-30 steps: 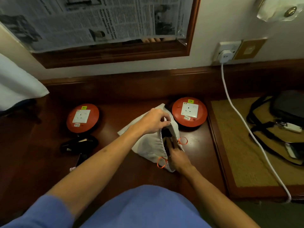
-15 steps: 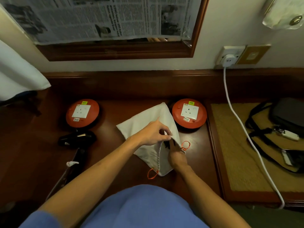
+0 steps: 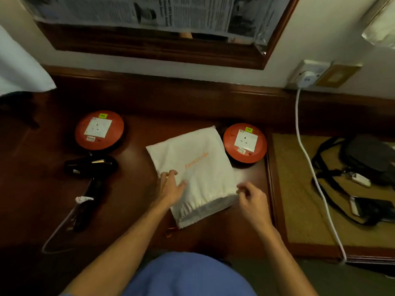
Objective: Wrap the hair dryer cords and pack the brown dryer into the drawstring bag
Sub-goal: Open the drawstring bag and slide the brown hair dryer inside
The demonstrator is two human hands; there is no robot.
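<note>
The drawstring bag [image 3: 192,174], earlier held open, is now laid flat at the surface's [image 3: 132,210] centre, pressed by the flat left hand [image 3: 171,190]; its gathered edge is pinched by the right hand [image 3: 253,198]; a dark dryer [image 3: 90,166] is left unpacked at nine o'clock.

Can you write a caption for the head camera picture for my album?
Left hand rests on a white bag, right hand pinches its edge, black dryer beside.
</note>
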